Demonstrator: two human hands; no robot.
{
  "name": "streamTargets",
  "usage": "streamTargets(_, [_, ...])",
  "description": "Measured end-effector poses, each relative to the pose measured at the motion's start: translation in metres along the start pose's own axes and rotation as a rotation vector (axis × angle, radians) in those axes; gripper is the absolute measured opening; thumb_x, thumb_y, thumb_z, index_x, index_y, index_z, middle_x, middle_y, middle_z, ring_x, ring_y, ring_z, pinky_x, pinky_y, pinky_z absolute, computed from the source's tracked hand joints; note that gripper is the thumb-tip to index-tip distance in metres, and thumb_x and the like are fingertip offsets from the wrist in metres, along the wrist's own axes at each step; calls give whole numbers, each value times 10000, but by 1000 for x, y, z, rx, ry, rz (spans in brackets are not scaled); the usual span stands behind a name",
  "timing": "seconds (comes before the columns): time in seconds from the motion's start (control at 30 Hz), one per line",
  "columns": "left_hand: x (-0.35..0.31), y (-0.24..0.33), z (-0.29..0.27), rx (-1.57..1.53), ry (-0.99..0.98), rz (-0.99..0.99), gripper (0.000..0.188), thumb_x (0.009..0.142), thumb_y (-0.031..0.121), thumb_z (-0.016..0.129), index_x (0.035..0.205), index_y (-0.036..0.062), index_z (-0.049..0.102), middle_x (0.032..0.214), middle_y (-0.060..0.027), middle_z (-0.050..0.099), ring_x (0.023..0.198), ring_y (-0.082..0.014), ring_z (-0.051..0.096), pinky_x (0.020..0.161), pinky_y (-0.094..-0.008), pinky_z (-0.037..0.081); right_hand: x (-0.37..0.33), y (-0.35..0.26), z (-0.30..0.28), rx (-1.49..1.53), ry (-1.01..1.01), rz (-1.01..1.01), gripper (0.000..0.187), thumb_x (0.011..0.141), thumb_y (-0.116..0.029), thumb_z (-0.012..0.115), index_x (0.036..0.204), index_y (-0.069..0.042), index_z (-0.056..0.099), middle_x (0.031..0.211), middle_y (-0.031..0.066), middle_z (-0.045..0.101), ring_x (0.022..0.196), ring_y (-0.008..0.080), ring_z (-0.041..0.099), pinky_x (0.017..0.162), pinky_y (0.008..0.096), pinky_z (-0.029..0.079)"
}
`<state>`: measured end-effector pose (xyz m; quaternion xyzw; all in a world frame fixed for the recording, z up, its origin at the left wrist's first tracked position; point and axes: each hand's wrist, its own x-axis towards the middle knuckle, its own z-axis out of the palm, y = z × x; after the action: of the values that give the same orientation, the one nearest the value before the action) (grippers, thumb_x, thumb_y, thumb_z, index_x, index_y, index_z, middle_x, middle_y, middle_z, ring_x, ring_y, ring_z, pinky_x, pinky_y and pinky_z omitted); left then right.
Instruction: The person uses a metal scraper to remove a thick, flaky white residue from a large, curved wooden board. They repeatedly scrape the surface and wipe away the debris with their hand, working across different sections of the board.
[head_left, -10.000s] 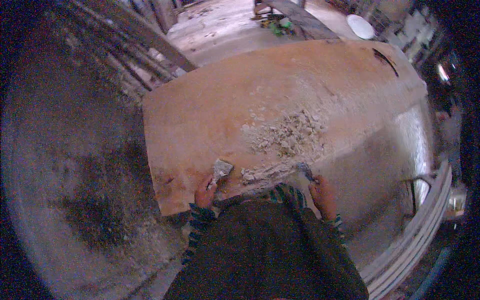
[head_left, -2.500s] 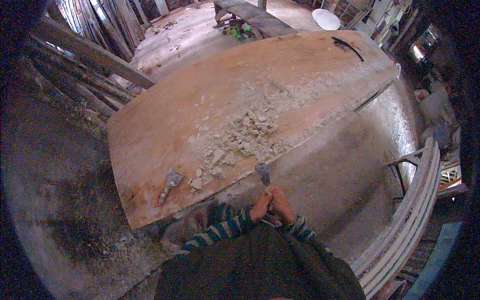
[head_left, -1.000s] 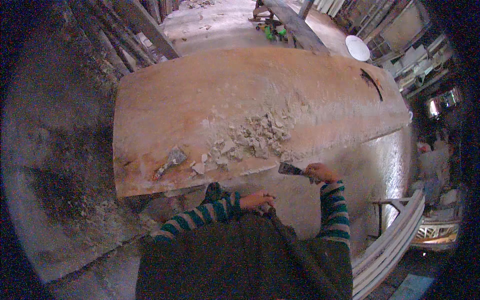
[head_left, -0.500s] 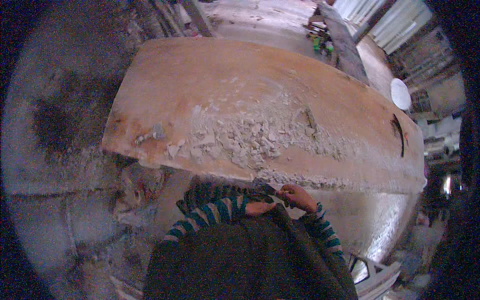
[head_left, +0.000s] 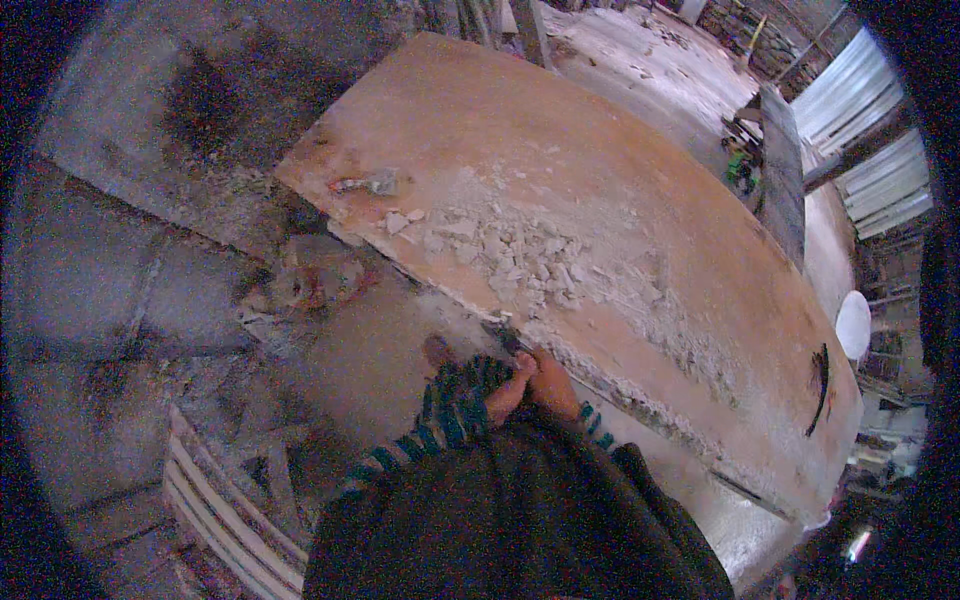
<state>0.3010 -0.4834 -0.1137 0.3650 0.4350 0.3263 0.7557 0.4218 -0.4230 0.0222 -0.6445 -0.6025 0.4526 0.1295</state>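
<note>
The big brown surface (head_left: 560,120) fills most of the view, and its near edge slants down past the person. On it lies a wide pile of pale flakes (head_left: 540,255), with a thin line of dust (head_left: 640,400) along the near edge.

The two hands are close together at that edge. The right hand (head_left: 553,380) looks wrapped around the handle of a dark scraper (head_left: 502,336). The left hand (head_left: 513,387) is right up against it, but I can't tell if it holds on too.

The scraper's blade is by the edge, next to some small white bits (head_left: 502,315). I can't see if it touches the wood. To do this well, I think the blade should lie nearly flat and push gently, so the wood doesn't get scratched. Keep fingers behind the blade. Go slowly near the edge, or crumbs may fall off. Little strokes should work best.
</note>
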Motion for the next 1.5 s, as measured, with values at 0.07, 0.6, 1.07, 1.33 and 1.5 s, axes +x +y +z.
streamTargets(0.07, [1,3,19,-35,-13,-15,638,1059,546,476,1431,28,499,1339,-99,606,1170,-239,598,1019,-387,497,-7,22,-19,-6,-110,-19,456,1032,-407,542,1243,-16,643,1128,245,716,1066,422,689,927,488,523])
streamTargets(0.6, [23,34,-39,-426,319,-254,703,1002,647,520,1405,71,543,1275,-104,649,1103,-228,648,929,-385,547,21,-60,5,-116,-104,-422,480,1044,-450,518,1053,22,606,942,288,673,901,490,646,765,541,497])
streamTargets(1.07, [-8,151,-167,320,-122,256,730,1033,367,628,1565,37,253,1461,-107,518,1329,-228,507,1098,-382,451,110,-41,106,337,-173,-358,384,1068,-359,475,1183,-30,637,1137,124,686,972,329,661,877,458,530])
streamTargets(1.33, [-51,345,-374,549,-382,-277,452,1029,283,616,1414,55,552,1246,-96,679,1173,-234,617,985,-404,512,142,-280,199,1700,-615,115,430,1070,-452,477,1309,-105,561,1146,83,683,944,226,657,827,397,556])
streamTargets(1.5, [-32,383,-436,1074,-421,-199,541,987,381,611,1415,54,562,1245,-158,693,1153,-338,651,1017,-482,480,198,-312,259,1700,-584,97,423,1067,-477,482,1302,-133,552,1123,69,674,913,210,646,792,373,555])
